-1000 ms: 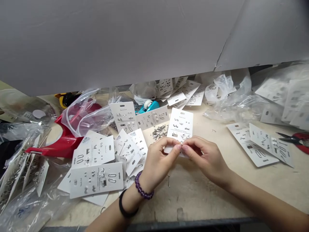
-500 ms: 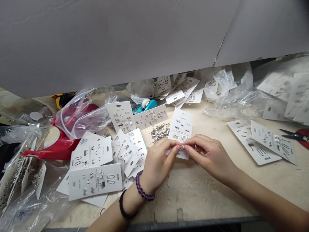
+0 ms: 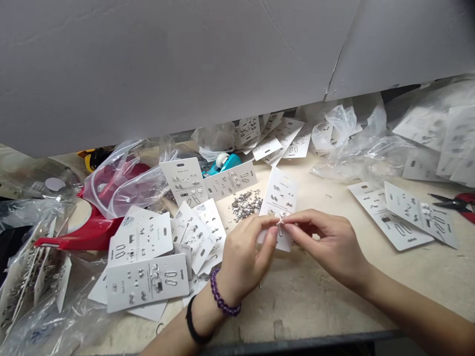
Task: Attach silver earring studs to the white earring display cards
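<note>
A white earring card [image 3: 279, 190] with rows of small silver earrings leans upright in front of me. My left hand [image 3: 247, 254] is at its lower left edge, index finger on the card and thumb a little below. My right hand [image 3: 330, 242] pinches thumb and index finger at the card's lower part, on a tiny silver earring [image 3: 281, 222] mostly hidden by the fingertips. Beyond my left hand lies a heap of small silver pieces [image 3: 245, 203]. A purple bead bracelet and a black band circle my left wrist.
Filled earring cards [image 3: 148, 282] are piled at left, near a red tape dispenser [image 3: 85, 232]. A teal tape dispenser [image 3: 228, 163] stands behind more cards. Two cards [image 3: 389, 217] lie at right beside red-handled pliers [image 3: 460, 205]. Plastic bags [image 3: 363, 153] line the back under a grey panel [image 3: 185, 69].
The fingertips have shifted slightly at the card's lower part, and my left thumb has moved down, away from the index finger. The card has tilted a little.
</note>
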Motion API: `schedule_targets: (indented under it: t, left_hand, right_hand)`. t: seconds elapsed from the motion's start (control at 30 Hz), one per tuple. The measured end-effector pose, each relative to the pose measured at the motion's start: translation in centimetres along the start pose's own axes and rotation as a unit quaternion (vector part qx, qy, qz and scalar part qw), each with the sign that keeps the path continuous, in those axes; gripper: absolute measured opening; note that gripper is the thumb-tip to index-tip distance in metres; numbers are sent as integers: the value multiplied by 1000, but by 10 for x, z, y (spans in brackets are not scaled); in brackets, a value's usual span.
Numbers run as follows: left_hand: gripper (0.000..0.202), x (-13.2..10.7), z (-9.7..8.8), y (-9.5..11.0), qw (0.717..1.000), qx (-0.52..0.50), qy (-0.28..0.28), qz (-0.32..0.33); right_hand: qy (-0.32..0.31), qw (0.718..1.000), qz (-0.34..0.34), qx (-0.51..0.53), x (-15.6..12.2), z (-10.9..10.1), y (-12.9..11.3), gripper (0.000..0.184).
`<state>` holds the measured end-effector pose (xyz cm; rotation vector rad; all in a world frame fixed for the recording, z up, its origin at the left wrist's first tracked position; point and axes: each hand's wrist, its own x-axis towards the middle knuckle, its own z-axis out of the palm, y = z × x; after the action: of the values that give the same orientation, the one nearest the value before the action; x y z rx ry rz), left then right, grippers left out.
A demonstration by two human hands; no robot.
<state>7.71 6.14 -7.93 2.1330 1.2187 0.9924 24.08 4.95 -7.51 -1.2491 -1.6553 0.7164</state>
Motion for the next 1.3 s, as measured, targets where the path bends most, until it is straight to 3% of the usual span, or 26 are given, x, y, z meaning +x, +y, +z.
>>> schedule_targets:
  t: [0.07,0.2,0.33,0.47,0.57,0.67,0.83,1.03,1.3]
  left_hand:
    - [25,-2,1,0,999,-20,8,-27]
    - [50,-3,2,0,975,-144,-17,-168]
    - [29,1,5,3,910,-308,-62,-272]
    - [18,4,11,6,837,-433,-30,-333]
    - [19,3,16,6,811,-467,0,-353]
    - [19,2,18,6,806,-470,16,-360]
    - [15,-2,19,13,825,-450,4,-342]
    - [10,-5,20,17,831,-457,8,-316]
    - [10,-6,22,16,840,-453,17,-298]
  right_hand:
    - [17,1000,7,25,0,0,0,9]
    - [55,998,-16,12,0,1,4,10]
    - [82,991,-97,-44,2,0,6,23]
    - [83,972,-197,-101,3,-3,6,19]
    - [87,965,-213,-124,3,-2,6,21]
    - [78,966,-216,-122,2,0,8,25]
    - [77,963,-223,-129,3,1,9,27]
    - [115,954,-200,-191,6,0,11,14]
    - [89,956,-182,-214,8,-1,11,4]
